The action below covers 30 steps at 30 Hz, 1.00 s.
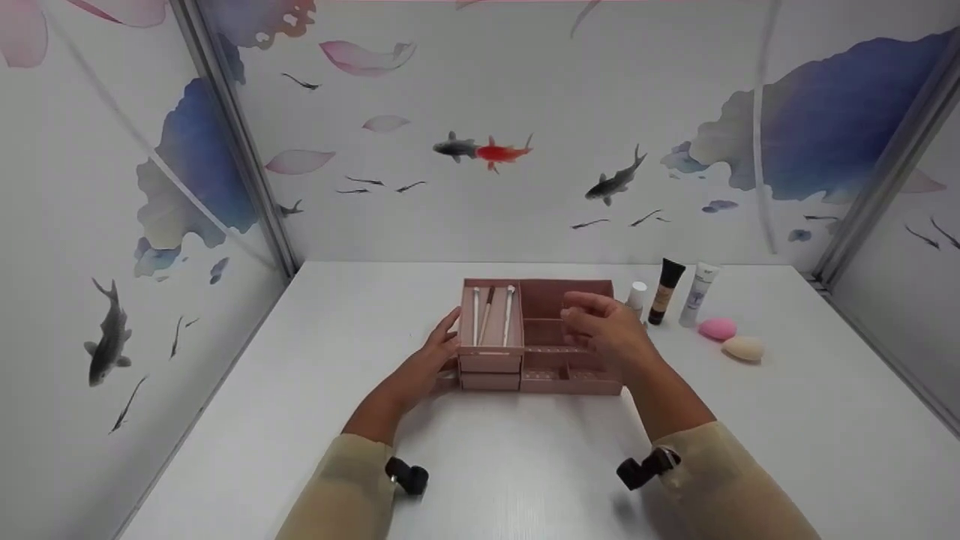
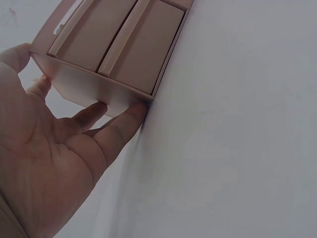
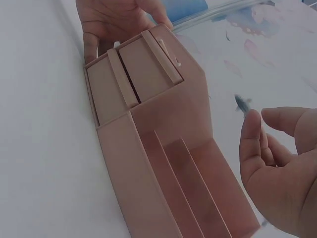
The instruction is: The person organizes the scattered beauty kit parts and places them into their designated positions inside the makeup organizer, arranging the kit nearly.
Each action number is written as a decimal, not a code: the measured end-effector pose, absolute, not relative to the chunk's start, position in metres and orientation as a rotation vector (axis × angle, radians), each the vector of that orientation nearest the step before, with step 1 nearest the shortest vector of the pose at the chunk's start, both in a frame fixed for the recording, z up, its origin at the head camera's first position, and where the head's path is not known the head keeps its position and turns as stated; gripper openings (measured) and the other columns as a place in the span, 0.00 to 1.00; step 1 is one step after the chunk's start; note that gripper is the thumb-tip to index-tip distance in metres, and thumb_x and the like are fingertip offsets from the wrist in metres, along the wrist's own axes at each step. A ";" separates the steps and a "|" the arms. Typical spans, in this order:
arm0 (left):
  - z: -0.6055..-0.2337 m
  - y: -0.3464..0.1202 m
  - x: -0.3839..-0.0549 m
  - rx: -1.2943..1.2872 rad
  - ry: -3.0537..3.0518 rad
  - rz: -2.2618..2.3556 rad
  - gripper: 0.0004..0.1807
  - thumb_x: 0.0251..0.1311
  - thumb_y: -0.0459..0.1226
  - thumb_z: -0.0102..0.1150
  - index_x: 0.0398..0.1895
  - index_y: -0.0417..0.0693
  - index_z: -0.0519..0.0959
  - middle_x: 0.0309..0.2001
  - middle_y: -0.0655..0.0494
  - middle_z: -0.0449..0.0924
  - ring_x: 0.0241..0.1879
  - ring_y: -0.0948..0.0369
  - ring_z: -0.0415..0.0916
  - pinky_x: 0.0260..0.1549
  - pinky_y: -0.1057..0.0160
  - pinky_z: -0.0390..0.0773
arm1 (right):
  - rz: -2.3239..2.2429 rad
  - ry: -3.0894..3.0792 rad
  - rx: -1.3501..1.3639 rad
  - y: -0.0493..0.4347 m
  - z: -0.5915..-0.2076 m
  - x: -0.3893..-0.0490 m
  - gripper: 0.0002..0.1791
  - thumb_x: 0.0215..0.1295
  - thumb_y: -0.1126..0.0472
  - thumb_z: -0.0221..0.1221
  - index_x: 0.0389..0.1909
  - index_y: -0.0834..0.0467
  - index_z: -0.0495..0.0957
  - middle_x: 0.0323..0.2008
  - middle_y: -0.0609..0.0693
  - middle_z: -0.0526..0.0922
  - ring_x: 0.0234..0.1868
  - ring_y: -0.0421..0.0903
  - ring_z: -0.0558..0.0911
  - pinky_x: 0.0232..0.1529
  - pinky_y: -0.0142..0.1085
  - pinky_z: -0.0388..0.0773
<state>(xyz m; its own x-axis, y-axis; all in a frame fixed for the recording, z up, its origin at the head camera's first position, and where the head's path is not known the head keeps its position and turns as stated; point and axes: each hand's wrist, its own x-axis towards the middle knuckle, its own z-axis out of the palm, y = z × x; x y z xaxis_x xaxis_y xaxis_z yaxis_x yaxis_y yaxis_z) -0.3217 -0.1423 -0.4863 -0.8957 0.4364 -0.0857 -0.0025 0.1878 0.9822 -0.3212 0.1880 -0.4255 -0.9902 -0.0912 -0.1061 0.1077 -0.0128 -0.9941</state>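
Observation:
A pink cosmetics organizer [image 1: 490, 364] stands on the white table, with two drawers at its left and open compartments at its right. In its upper left tray lie three slim makeup brushes [image 1: 509, 315], two white and one brown. My left hand [image 1: 426, 367] rests its fingertips against the organizer's left side panel [image 2: 91, 87], fingers spread. Above the right compartments hovers my right hand [image 1: 609, 330], its fingers loosely bent. The right wrist view shows thumb and index finger close together and nothing visible between them.
Right of the organizer stand a small white-capped bottle [image 1: 637, 294], a black-capped tube [image 1: 666, 291] and a white tube [image 1: 698, 295]. A pink makeup sponge [image 1: 718, 328] and a beige sponge [image 1: 743, 348] lie nearby. Printed panels wall the table [image 1: 525, 465] at the back and sides.

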 end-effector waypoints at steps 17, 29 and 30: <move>-0.488 -0.141 -0.322 0.356 2.154 1.739 0.32 0.80 0.64 0.42 0.80 1.00 0.44 0.88 0.52 0.46 0.83 0.37 0.56 0.79 0.33 0.62 | -2.186 2.080 0.059 0.260 -0.430 -0.310 0.33 0.74 0.57 0.68 0.76 0.59 0.70 0.51 0.46 0.85 0.50 0.43 0.88 0.54 0.32 0.87; -0.487 -0.141 -0.322 0.347 2.111 1.763 0.33 0.80 0.65 0.44 0.80 1.00 0.44 0.88 0.54 0.45 0.85 0.38 0.54 0.79 0.33 0.62 | -2.037 2.272 0.252 0.299 -0.451 -0.319 0.33 0.76 0.49 0.66 0.77 0.52 0.71 0.56 0.43 0.83 0.53 0.42 0.86 0.56 0.29 0.86; -0.486 -0.141 -0.322 0.346 2.113 1.760 0.33 0.80 0.65 0.44 0.80 1.00 0.44 0.88 0.54 0.45 0.85 0.38 0.54 0.79 0.34 0.62 | -2.034 2.272 0.265 0.301 -0.453 -0.320 0.33 0.76 0.48 0.65 0.77 0.52 0.71 0.57 0.44 0.82 0.54 0.42 0.86 0.56 0.29 0.86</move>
<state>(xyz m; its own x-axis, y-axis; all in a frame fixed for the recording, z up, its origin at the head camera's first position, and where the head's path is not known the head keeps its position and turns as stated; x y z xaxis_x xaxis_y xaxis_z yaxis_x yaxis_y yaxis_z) -0.3222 -0.1411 -0.4865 -0.9023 0.4134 -0.1226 -0.0459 0.1906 0.9806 -0.3198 0.3005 -0.4535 -0.9818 0.0752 -0.1745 0.1817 0.1032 -0.9779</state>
